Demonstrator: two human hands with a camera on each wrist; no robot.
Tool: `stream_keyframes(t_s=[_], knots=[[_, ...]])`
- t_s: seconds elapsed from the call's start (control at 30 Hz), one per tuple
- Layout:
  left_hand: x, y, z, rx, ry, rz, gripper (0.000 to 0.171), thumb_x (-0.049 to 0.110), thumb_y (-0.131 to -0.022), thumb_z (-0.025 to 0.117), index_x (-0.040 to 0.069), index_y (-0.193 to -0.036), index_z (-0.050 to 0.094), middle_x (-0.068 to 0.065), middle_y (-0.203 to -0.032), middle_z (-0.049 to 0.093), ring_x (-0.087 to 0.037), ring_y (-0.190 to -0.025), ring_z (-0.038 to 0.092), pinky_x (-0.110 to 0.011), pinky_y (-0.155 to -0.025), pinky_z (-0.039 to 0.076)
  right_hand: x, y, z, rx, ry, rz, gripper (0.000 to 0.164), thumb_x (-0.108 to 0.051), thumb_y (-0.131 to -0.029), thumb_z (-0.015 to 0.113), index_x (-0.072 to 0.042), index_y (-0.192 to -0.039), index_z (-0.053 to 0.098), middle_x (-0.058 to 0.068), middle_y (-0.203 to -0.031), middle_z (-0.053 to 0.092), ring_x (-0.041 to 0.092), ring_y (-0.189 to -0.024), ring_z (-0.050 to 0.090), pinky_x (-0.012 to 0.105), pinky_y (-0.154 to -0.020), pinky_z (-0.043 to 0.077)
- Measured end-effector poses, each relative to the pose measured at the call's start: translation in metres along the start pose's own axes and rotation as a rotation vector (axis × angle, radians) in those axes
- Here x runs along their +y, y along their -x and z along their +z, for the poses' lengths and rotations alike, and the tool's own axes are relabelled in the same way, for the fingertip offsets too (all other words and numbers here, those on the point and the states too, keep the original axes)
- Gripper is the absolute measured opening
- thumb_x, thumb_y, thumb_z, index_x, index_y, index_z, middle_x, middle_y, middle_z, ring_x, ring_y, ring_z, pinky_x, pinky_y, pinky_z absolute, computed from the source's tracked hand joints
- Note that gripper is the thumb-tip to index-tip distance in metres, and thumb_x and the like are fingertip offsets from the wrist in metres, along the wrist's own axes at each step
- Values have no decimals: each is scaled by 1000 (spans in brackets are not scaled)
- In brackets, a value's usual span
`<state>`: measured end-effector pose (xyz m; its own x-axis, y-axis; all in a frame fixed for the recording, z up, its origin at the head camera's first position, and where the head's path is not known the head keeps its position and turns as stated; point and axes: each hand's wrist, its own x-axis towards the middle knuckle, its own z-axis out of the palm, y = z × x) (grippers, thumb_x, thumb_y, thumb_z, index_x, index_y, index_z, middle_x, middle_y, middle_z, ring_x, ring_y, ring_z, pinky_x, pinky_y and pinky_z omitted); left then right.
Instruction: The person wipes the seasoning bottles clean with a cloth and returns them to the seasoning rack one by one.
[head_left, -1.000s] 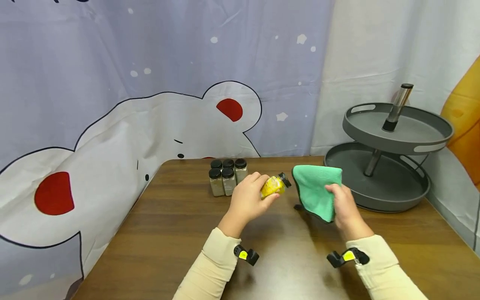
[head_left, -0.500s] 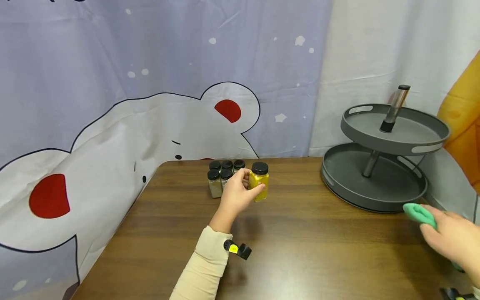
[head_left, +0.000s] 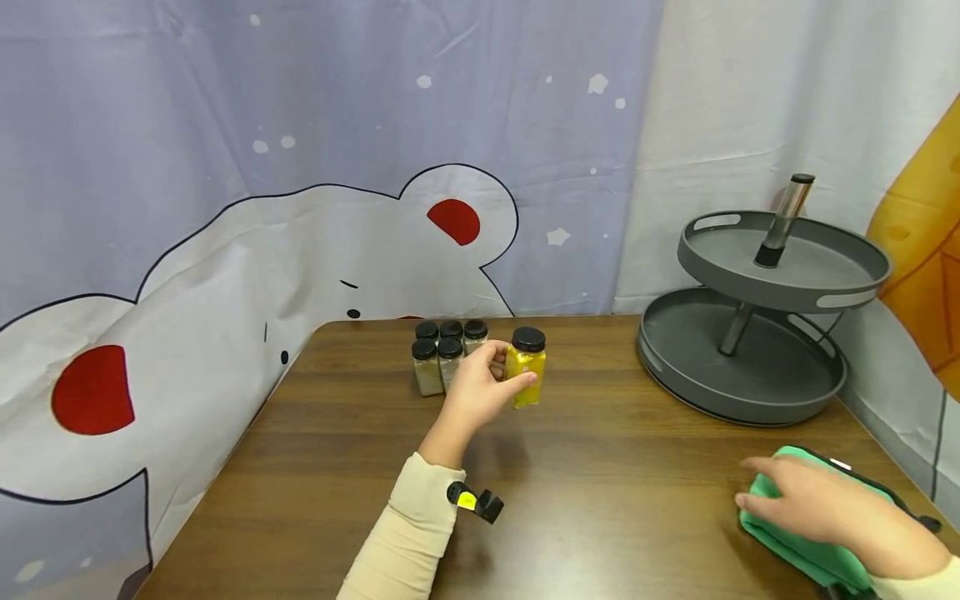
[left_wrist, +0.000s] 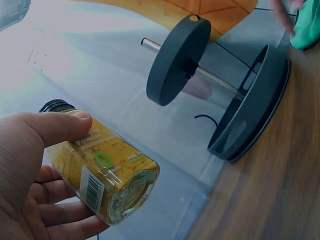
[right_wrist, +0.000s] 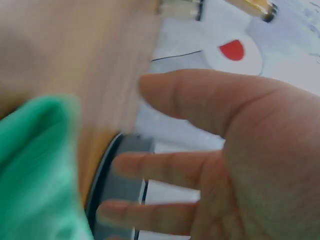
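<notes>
My left hand (head_left: pixel 476 390) grips a square glass spice jar (head_left: pixel 527 368) with a black lid and yellow powder, held upright above the table. In the left wrist view the thumb lies across the label of the jar (left_wrist: pixel 102 162) and the fingers curl behind it. At the right, my right hand (head_left: pixel 832 504) is over a folded green cloth (head_left: pixel 806 550), its fingers spread. The right wrist view shows that hand (right_wrist: pixel 220 145) with nothing between thumb and fingers, apart from the blurred cloth (right_wrist: pixel 37 170).
Several black-lidded spice jars (head_left: pixel 429 371) stand grouped at the back of the wooden table (head_left: pixel 600 475), beside my left hand. A grey two-tier round tray (head_left: pixel 742 400) stands at the back right. A printed curtain (head_left: pixel 337 100) hangs behind.
The right hand has carried the cloth from beside the jar to the table's right side and let it go. The left hand has turned the jar from tilted to upright.
</notes>
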<state>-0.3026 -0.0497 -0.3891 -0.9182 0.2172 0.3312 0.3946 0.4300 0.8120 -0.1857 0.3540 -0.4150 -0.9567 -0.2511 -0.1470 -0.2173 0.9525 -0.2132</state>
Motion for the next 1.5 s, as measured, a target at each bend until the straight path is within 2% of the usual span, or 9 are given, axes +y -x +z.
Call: stream_keyframes(t_s=[0.13,0.27,0.4,0.53,0.97,1.13,1.23,1.37,1.5], knots=[[6,2,3,-22,28,14,45,26,-85,84,6,-119,63,-5,-102,68,-16,-85,67,-30,-74,57,-37,-28,-27,214,-126,-171,53,-36,-95,70,-4,-137,59,19,-126,67,41,-116,63,56,-91,50],[14,5,5,-64,66,12,44,24,-84,85,6,-118,63,-5,-101,67,-16,-86,66,-31,-76,57,-82,-57,-50,324,-322,-332,53,-28,-97,71,-19,-145,52,8,-130,67,29,-118,65,45,-88,55],[18,8,6,-117,101,11,44,24,-84,84,6,-119,64,-4,-103,67,-16,-87,66,-31,-76,57,-119,-84,-62,298,-547,-466,57,-17,-96,72,-21,-146,47,9,-135,63,28,-122,63,41,-92,55],[20,8,6,-172,133,28,44,23,-85,84,5,-119,64,-6,-103,70,-15,-86,68,-30,-77,57,-139,-102,-66,229,-694,-531,56,-8,-94,72,-17,-143,47,14,-135,61,31,-123,62,41,-95,54],[22,10,6,-236,146,60,42,22,-84,85,6,-118,66,-5,-103,69,-13,-84,67,-27,-78,56,-148,-111,-66,194,-702,-543,49,-2,-86,79,-14,-123,50,14,-117,70,24,-102,71,33,-83,58],[20,12,9,-301,114,76,45,24,-87,83,7,-124,64,-5,-107,70,-13,-89,70,-27,-80,56,-141,-105,-61,235,-723,-500,47,-2,-85,80,-13,-121,52,14,-113,70,22,-99,71,33,-82,59],[17,13,6,-324,60,60,47,28,-90,80,11,-129,61,-1,-111,69,-12,-96,69,-27,-83,55,-121,-104,-59,290,-731,-492,47,2,-84,80,-8,-121,53,16,-111,68,18,-98,70,31,-79,59],[12,15,-7,-300,19,42,43,30,-93,76,14,-130,60,1,-110,69,-12,-97,68,-30,-84,54,-70,-105,-62,355,-795,-436,47,9,-86,73,-2,-124,48,16,-107,64,13,-91,67,34,-70,60],[3,18,-26,-277,-10,72,32,25,-94,73,12,-123,64,1,-102,70,-13,-88,67,-29,-77,53,2,-103,-66,385,-855,-277,43,7,-93,67,-9,-127,46,3,-103,64,10,-86,67,37,-66,61]])
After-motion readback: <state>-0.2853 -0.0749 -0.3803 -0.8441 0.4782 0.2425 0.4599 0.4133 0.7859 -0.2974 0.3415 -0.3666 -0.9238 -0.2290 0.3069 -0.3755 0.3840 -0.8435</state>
